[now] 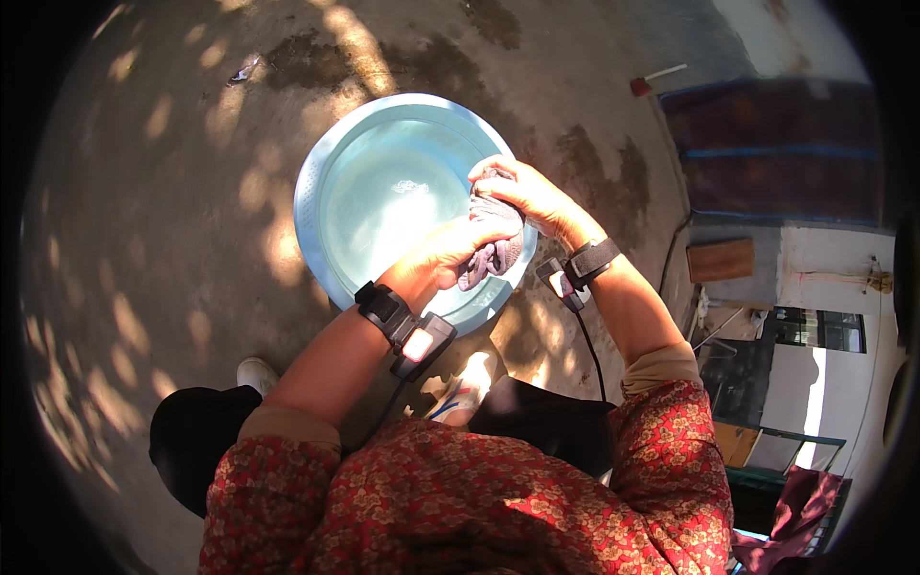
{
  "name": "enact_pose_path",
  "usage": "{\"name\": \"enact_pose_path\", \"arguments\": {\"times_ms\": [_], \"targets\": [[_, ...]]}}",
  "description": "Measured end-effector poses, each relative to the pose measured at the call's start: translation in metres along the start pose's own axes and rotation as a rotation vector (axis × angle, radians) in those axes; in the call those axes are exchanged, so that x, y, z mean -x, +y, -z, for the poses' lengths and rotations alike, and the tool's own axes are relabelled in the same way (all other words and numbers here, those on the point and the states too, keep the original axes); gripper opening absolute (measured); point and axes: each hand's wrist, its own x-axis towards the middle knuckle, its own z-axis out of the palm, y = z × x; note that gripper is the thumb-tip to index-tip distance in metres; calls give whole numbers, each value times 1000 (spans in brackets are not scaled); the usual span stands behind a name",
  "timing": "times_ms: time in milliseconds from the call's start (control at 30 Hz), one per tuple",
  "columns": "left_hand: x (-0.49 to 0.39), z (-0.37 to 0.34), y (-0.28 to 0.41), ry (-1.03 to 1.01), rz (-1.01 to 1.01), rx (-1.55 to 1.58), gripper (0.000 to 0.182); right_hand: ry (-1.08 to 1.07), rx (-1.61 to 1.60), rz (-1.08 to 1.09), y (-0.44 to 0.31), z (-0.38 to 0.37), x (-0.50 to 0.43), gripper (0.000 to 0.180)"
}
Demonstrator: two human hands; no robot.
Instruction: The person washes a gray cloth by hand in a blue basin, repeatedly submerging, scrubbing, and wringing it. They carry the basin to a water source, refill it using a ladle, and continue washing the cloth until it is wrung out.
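A bunched greyish-purple cloth (496, 215) is squeezed between my two hands above the right side of a light blue plastic basin (310, 237). My left hand (460, 248) grips its lower part, with a folded end sticking out below the fingers. Around the upper part, the fingers of my right hand (521, 190) are curled. Cloudy water (388, 172) lies in the basin and reflects bright sunlight. Part of the basin's right rim is hidden behind my hands and the cloth.
The basin stands on a concrete floor (180, 251) with damp patches. My shoes, one a white shoe (256, 375), are close below it. Cables hang from the devices strapped to my wrists. A dark curtain (776, 151) and a brown board (721, 260) are along the wall at right.
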Motion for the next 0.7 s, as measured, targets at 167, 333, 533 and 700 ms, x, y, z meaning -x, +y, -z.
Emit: {"name": "enact_pose_path", "arguments": {"times_ms": [167,333,533,700], "targets": [[-1,15,-21,137,-18,-235,18,-67,489,-12,14,-12,-14,24],[-4,16,-40,271,-141,-263,11,-67,828,33,27,-30,-27,19],[8,18,-32,329,-128,-419,15,-29,1003,-86,32,-56,-41,20],[10,35,-34,414,-32,-605,23,28,1149,-149,37,-72,-51,23]]}}
